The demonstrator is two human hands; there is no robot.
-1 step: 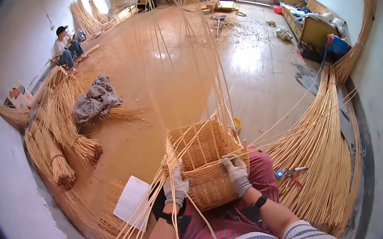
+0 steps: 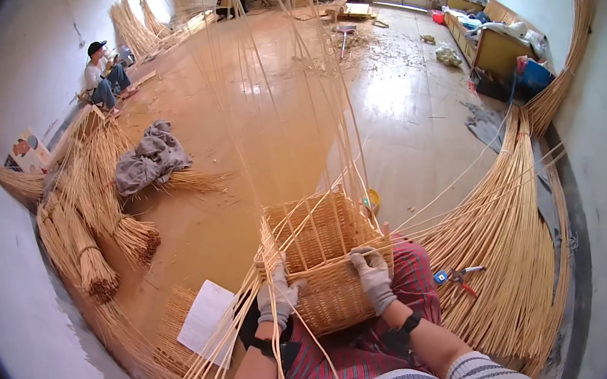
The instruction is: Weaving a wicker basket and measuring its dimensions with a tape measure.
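A square wicker basket (image 2: pixel 337 300) rests tilted on my lap with its open top facing up and away. Long uncut stakes (image 2: pixel 342 107) rise from its far and right sides. My right hand (image 2: pixel 375 278), in a grey work glove, is closed over the near rim by the right corner, thumb inside. At the near left corner my gloved left hand (image 2: pixel 277 300) is closed around the wall, partly covered by loose weaving rods (image 2: pixel 220 338) that fan out to the lower left. Its fingertips are hidden behind those rods.
A wide fan of rods (image 2: pixel 502 240) lies on my right, with red-handled pruning shears (image 2: pixel 470 286) and a blue tape measure (image 2: pixel 441 277) on it. Tied rod bundles (image 2: pixel 91 263), a grey cloth (image 2: pixel 152 157) and a white sheet (image 2: pixel 207 317) lie left. A person (image 2: pixel 105 77) sits by the left wall.
My left thumb reaches slightly farther toward the basket's near wall. The right hand keeps its grip on the rim, and the basket stays in place.
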